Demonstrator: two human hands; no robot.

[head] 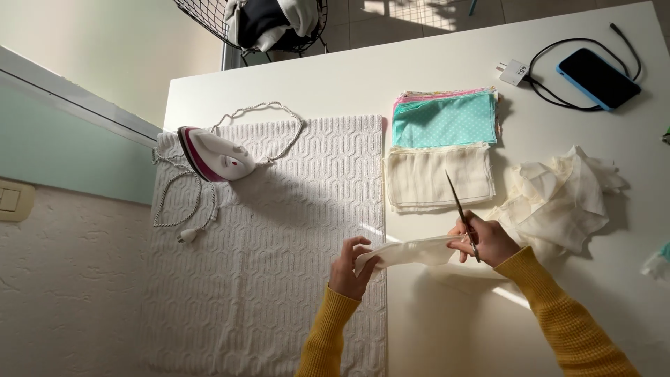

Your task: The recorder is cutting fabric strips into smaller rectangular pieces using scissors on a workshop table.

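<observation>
Cream fabric strip (412, 252) held taut just above the tabletop (447, 328), near edge of scene, right at the border of the white textured mat (265, 265). Long axis of the strip runs left to right, slightly rising toward the right.

Left hand (354, 267) pinches the strip's left end, fingers curled closed on the cloth. Right hand (486, 239) grips a pair of scissors (462, 213) and also touches the strip's right end; blades point far and a little left, close together as far as can be told. So the blades stand roughly across the strip's long axis, meeting it at the right end, beside the right hand.

The right hand is the nearer one to the crumpled cream cloth pile (562, 199), which lies just right and a little far of it. Far of both hands: stack of folded cream pieces (433, 178), then a stack topped by dotted teal fabric (447, 119).

Iron (213, 155) with its braided cord (181, 202) sits on the mat's far left corner, well apart from the hands. Phone (598, 78) and charger (516, 72) at far right.
</observation>
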